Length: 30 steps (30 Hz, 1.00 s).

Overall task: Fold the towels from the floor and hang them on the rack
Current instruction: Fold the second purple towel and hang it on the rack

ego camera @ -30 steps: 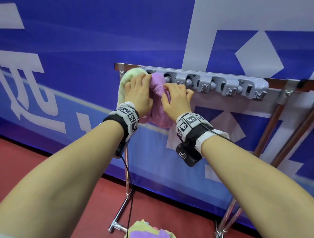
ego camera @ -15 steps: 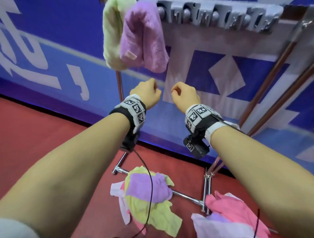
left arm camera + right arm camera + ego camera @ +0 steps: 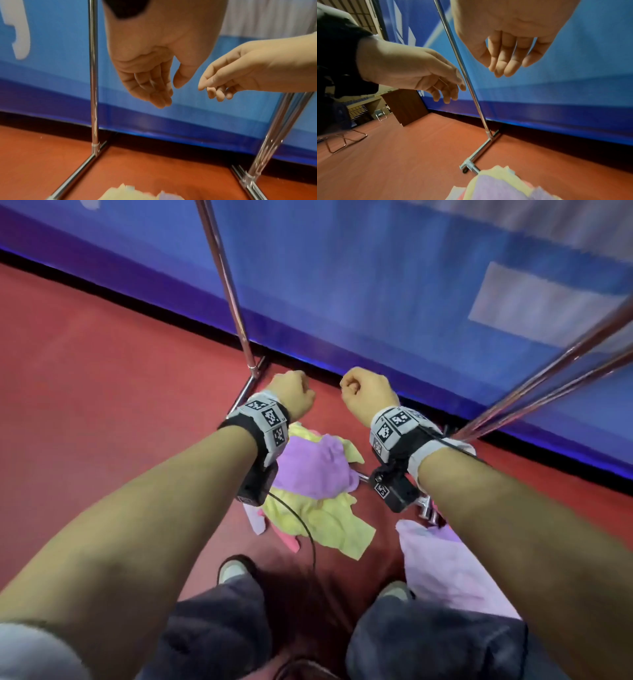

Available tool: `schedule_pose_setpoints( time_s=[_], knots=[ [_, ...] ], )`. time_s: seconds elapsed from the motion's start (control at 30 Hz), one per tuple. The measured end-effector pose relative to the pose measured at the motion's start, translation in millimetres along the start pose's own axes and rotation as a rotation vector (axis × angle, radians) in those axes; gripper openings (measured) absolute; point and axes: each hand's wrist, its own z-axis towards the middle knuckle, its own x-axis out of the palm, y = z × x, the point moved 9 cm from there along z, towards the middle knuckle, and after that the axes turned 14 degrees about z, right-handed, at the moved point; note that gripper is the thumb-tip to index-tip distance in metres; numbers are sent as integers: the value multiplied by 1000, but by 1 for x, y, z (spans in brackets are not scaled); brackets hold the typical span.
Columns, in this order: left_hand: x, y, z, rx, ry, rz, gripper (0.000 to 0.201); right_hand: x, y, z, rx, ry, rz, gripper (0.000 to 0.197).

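Looking down now, I am seeing the pile of unfolded towels (image 3: 318, 494) lying on the red floor (image 3: 102, 412) at the centre of the head view, a purple towel (image 3: 310, 470) bunched on top of a yellow one (image 3: 329, 522), with a pale lilac towel (image 3: 445, 566) apart at lower right. A second ago my hands were pressing a folded purple towel onto the rack's top bar; that bar has since dropped out of view, so I am judging that towel hung and the next one due. My left hand (image 3: 293, 393) and right hand (image 3: 368, 392) are hanging side by side above the pile, well clear of it, fingers loosely curled and gripping nothing; the wrist views are showing both palms bare. The rack's chrome upright (image 3: 227, 285) is rising at upper centre, its base bars (image 3: 77, 174) framing the pile. No container is showing anywhere.
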Motion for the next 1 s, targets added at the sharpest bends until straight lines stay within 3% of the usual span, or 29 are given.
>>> schedule_pose_setpoints(
  time_s=[0.2, 0.3, 0.47, 0.57, 0.63, 0.73, 0.8, 1.0],
  knots=[
    [110, 35, 48, -27, 192, 50, 25, 88, -97, 48, 42, 130, 8, 23],
    [149, 52, 65, -44, 214, 73, 24, 130, -140, 65, 91, 231, -45, 25],
    [195, 66, 81, -47, 263, 36, 30, 197, -189, 67, 160, 498, -275, 45],
    [216, 67, 86, -17, 305, 15, 33, 211, -203, 61, 178, 592, -446, 42],
    [222, 63, 84, 6, 342, 25, 35, 203, -200, 62, 158, 530, -458, 32],
    [219, 52, 75, 42, 373, 23, 40, 177, -182, 63, 51, 304, -251, 14],
    [208, 40, 71, 76, 355, 11, 43, 157, -167, 57, 30, 248, -97, 16],
    [129, -5, 47, 158, 182, 62, 14, 76, -91, 29, -40, 131, 89, 26]
  ],
)
